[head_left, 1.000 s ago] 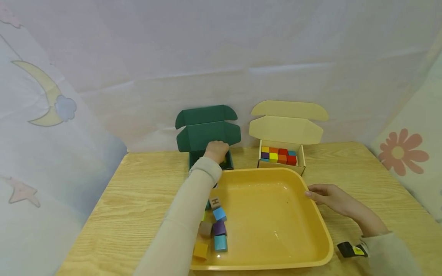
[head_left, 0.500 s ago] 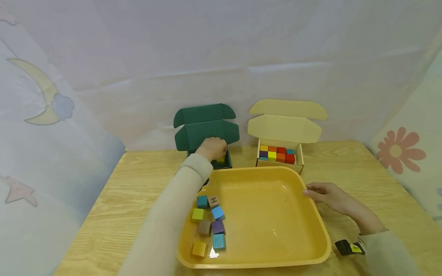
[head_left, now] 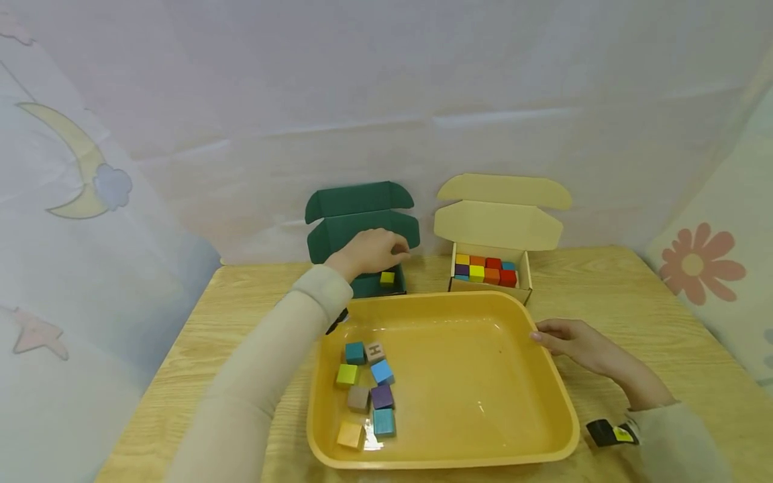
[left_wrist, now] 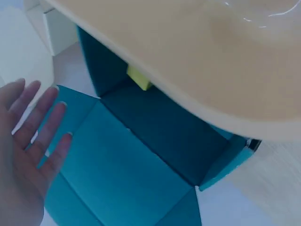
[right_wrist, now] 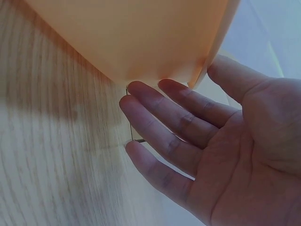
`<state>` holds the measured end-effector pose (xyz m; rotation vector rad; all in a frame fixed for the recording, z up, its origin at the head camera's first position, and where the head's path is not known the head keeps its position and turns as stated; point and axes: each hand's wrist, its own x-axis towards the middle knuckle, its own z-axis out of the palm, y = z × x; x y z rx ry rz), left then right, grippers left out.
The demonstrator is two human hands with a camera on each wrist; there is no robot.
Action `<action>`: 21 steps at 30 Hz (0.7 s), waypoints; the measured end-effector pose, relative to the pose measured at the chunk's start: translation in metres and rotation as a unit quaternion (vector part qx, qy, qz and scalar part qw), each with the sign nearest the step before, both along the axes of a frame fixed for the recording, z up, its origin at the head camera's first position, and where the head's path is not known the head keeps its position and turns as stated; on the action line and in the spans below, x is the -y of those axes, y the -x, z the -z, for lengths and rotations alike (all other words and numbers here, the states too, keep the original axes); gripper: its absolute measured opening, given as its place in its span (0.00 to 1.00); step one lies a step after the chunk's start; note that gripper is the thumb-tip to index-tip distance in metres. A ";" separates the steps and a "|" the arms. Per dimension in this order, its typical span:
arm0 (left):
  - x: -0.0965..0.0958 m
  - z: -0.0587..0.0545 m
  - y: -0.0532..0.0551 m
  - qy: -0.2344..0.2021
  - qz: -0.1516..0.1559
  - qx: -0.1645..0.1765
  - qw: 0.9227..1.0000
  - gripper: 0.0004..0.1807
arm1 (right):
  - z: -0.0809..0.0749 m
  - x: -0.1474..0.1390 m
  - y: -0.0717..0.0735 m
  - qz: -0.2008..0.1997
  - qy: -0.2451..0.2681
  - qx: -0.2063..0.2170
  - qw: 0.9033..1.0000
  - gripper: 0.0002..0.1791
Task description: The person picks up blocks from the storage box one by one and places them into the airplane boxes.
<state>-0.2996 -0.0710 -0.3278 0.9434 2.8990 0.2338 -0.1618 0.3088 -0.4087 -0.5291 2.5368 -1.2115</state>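
Observation:
My left hand point(head_left: 373, 251) hovers over the green box point(head_left: 362, 287), fingers spread and holding nothing. Inside that box lies one yellow-green block point(head_left: 387, 279); the left wrist view shows the same block point(left_wrist: 139, 78) against bare green cardboard, partly hidden by the tray rim. My right hand point(head_left: 576, 343) holds the right edge of the yellow tray point(head_left: 447, 463), thumb at the rim and fingertips against the outer wall, as the right wrist view shows. On the tray's left side sit several coloured wooden blocks, among them a purple block point(head_left: 382, 396) and a letter H block point(head_left: 375, 352).
A cream box point(head_left: 490, 292) with its lid up holds several red, orange, yellow, blue and purple blocks, behind the tray. A black strap point(head_left: 604, 433) hangs by the right wrist. A printed cloth point(head_left: 386, 100) stands behind the wooden table point(head_left: 241, 308).
My left hand has risen out of the green box and opened, leaving the yellow-green block inside. The left arm has shifted left, uncovering the blocks in the tray. The right hand stays put.

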 end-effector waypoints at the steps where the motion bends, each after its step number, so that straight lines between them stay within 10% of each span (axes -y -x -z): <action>1: 0.000 -0.002 -0.002 -0.007 0.008 0.005 1.000 0.17 | 0.000 0.000 0.000 0.003 -0.001 0.002 1.000 0.24; 21: -0.006 -0.020 -0.044 0.024 0.119 0.023 0.992 0.12 | -0.004 -0.001 0.001 0.001 0.006 0.009 1.000 0.25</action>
